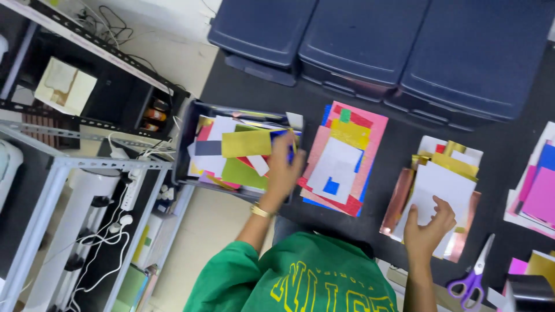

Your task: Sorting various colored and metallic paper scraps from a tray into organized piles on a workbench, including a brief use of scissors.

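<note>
My left hand [283,170] reaches into a dark bin [186,124] full of mixed coloured paper sheets, and its fingers close on a small blue and yellow paper scrap [291,144] at the bin's right edge. A gold bracelet [260,211] is on that wrist. My right hand [429,224] rests with fingers spread on a white sheet [445,182] that tops a pile of gold and copper foil papers [404,199]. Between the hands lies a pink-backed stack of paper pieces [376,124].
Three dark blue lidded containers [364,34] line the far side of the black table. Purple-handled scissors [474,280] lie at the near right, with another stack of pink and blue papers [540,190] beyond them. A metal rack [58,167] with cables stands on the left.
</note>
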